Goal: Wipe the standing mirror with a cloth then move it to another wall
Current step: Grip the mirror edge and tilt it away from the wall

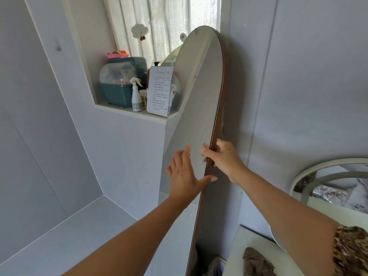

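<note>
The tall standing mirror [196, 100] with a rounded top and dark brown frame leans against the grey wall, seen edge-on from its left. My right hand [223, 159] grips its right frame edge at mid-height, thumb on the glass side and fingers behind. My left hand [184, 176] lies flat with straight fingers on the glass, just left of the right hand. A brown crumpled cloth [256, 262] lies on the white table at the bottom right, away from both hands.
A window ledge [127, 111] left of the mirror holds a teal container, a white spray bottle [136, 96] and a printed notice. A round mirror [334, 182] stands on the white table [245, 242] at right. Grey walls close in on both sides.
</note>
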A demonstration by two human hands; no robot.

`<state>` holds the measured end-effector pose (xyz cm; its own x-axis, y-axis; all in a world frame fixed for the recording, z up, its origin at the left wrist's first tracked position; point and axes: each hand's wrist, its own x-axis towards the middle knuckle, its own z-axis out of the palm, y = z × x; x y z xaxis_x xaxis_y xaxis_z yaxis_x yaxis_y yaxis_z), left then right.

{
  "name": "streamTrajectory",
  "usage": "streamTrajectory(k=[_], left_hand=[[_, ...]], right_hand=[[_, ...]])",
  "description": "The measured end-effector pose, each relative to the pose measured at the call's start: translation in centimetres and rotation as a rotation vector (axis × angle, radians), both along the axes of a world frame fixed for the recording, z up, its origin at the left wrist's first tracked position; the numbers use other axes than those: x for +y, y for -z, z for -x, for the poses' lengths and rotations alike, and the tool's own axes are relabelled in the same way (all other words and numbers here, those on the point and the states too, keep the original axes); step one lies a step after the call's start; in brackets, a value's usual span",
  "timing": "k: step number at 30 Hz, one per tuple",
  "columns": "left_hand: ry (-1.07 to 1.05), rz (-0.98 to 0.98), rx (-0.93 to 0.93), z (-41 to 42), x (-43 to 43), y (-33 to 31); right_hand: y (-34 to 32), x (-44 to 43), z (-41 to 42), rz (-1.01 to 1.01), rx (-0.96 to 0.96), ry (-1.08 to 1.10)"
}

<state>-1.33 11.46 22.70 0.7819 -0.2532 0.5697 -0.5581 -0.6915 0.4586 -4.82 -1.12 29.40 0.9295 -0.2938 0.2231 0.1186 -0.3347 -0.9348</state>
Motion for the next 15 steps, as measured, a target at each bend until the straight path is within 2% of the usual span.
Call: streamTrajectory(k=[8, 13, 15], left_hand=[[-0.201, -0.091, -0.150, 0.3, 7.0, -1.3], [-0.249, -0.116, -0.126, 0.2, 12.3, -2.0], [-0.241, -0.124, -0.064, 0.1, 14.4, -2.5]], right_hand=[[-1.6, 9.9, 0.3, 0.222, -0.078, -0.032], [-2.1, 15.5, -0.3, 0.306, -0.103, -0.029], [-2.2, 17.5, -0.4, 0.312, -0.111, -0.044]])
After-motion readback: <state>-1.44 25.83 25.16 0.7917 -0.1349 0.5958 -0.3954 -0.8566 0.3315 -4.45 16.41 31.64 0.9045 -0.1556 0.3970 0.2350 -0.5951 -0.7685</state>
